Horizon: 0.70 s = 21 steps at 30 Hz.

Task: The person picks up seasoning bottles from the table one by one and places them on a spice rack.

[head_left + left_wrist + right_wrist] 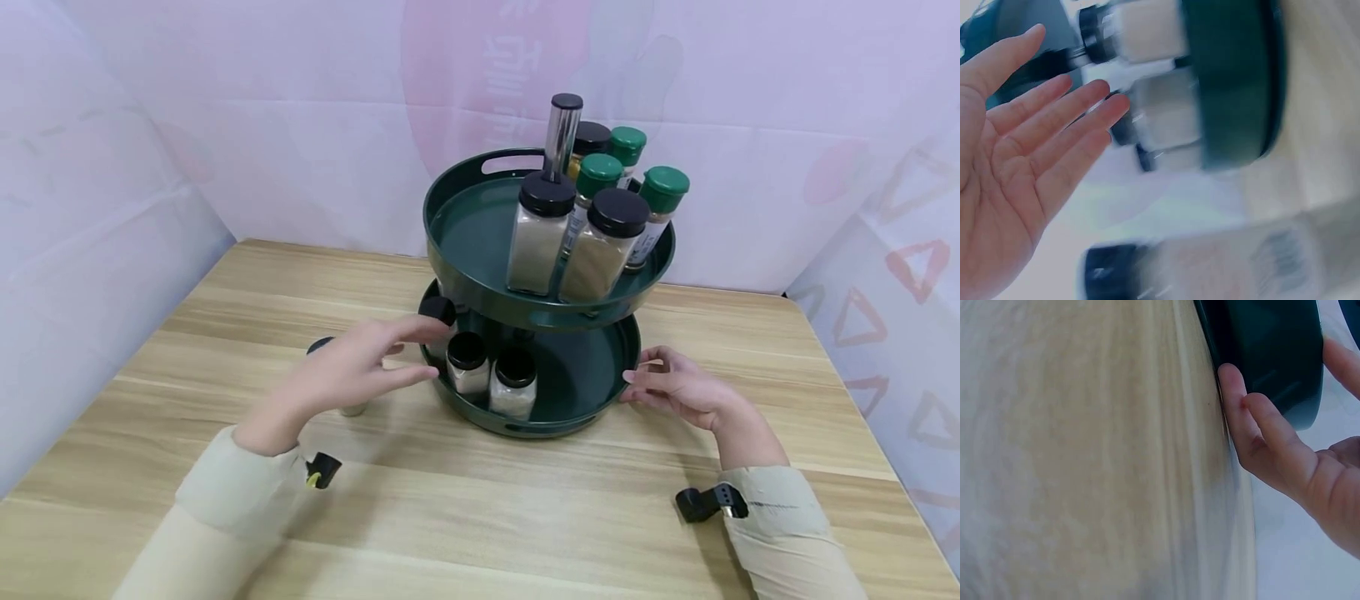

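Observation:
A dark green two-tier turntable spice rack stands on the wooden table. My right hand (678, 392) holds the right edge of its lower tray (577, 367), thumb at the rim and fingertips low on the outer wall (1279, 356). Beside the tray's left edge my left hand (345, 371) is in the air, fingers extended and nothing in it. Near that hand, black-lidded jars (468, 375) stand along the lower tray's left and front. Another black-capped jar (1210, 262) stands on the table, mostly hidden behind my left hand in the head view.
The upper tray (480, 221) carries black-lidded jars (600, 258) and green-capped bottles (663, 196), grouped on its right side. A metal post (561, 137) with a black top rises from it. White printed cloth (300, 158) hangs behind the table (480, 517).

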Each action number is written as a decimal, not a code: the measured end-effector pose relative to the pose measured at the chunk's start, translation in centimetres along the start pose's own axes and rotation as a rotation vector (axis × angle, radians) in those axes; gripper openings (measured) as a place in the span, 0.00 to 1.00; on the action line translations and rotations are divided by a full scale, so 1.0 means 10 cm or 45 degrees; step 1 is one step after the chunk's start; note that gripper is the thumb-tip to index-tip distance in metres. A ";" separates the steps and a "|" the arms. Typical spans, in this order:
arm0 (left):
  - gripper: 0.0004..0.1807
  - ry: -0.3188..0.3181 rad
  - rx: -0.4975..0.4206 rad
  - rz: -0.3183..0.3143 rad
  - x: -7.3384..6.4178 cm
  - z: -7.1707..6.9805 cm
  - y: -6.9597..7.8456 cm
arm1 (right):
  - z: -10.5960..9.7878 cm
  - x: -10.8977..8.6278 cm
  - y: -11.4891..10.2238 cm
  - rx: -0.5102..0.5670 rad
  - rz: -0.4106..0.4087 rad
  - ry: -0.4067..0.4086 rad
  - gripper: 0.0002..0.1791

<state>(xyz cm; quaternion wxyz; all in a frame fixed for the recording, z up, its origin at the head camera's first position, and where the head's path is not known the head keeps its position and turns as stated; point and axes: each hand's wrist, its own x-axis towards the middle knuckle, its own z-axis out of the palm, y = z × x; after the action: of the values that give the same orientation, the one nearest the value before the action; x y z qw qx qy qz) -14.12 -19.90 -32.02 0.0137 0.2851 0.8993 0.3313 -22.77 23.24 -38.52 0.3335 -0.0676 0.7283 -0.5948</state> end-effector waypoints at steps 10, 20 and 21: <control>0.27 0.212 0.176 -0.026 -0.48 -0.42 -0.02 | -0.01 0.00 -0.01 -0.003 0.001 0.001 0.29; 0.39 0.140 0.026 -0.248 -0.74 -0.46 -0.44 | 0.00 0.00 -0.01 0.018 -0.009 0.002 0.29; 0.40 0.133 0.012 -0.255 -0.75 -0.45 -0.49 | 0.00 0.01 0.00 0.022 -0.006 0.003 0.30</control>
<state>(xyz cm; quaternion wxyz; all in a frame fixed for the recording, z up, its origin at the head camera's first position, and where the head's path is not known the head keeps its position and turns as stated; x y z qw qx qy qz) -11.26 -29.51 -32.71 -0.0013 0.1762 0.9243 0.3386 -22.83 23.23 -38.54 0.3318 -0.0659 0.7234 -0.6018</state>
